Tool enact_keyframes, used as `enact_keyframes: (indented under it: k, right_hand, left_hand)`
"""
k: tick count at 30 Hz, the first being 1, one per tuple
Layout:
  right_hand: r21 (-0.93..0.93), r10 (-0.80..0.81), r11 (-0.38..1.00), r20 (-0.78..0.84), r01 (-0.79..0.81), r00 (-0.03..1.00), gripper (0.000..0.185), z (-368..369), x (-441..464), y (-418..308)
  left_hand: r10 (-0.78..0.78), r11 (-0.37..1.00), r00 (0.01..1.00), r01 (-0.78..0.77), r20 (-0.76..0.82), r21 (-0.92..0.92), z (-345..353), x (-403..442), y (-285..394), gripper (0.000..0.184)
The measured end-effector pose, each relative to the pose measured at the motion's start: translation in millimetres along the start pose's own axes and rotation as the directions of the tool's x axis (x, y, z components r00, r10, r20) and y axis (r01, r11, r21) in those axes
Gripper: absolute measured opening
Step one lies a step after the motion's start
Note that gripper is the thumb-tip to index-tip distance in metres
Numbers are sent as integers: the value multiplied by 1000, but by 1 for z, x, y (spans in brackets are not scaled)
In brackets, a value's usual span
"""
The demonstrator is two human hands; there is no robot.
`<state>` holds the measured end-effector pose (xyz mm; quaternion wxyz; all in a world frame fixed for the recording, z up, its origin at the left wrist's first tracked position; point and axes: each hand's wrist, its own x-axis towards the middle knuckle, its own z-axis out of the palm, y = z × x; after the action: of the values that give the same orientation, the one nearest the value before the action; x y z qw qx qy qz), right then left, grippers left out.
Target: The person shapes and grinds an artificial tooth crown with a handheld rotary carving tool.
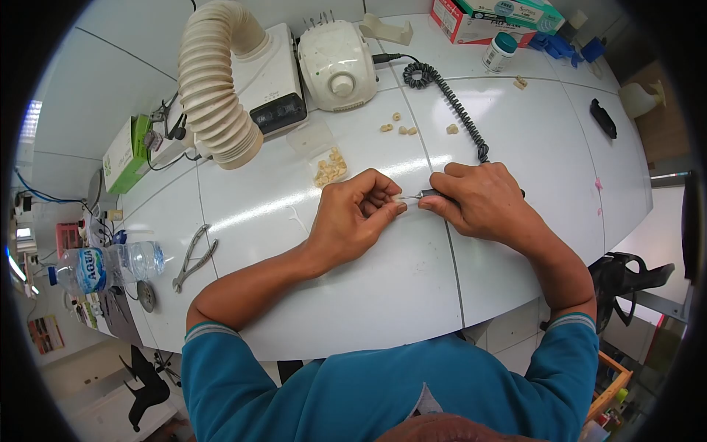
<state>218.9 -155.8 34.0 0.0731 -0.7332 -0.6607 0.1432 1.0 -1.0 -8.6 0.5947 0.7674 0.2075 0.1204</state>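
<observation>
My right hand (pixel 482 199) is wrapped around a black rotary handpiece (pixel 427 194), whose thin metal bit points left. A coiled black cord (pixel 460 103) runs from behind this hand to the white control unit (pixel 337 66). The fingers of my left hand (pixel 352 215) are pinched around a small pale piece (pixel 398 197), which looks like a dental crown and is mostly hidden by the fingertips. The bit's tip is at this piece; contact is too small to make out. Behind my left hand, similar cream tooth-like pieces (pixel 331 169) lie in a clear plastic box (pixel 305 138).
A ribbed white suction hose (pixel 213 88) hangs over the table at the upper left. Metal pliers (pixel 193 259) and a water bottle (pixel 107 267) lie on the left. Loose tooth-like pieces (pixel 407 130), a white jar (pixel 500 53) and boxes (pixel 479 26) are at the back.
</observation>
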Motion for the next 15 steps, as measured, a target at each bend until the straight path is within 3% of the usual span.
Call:
enact_keyframes:
  k: [15]
  right_hand:
    - [-17,-20,1000,50,21,999,46,-8,5,-4]
  left_hand:
    - [11,999,1000,-11,-8,46,2,2,1,20]
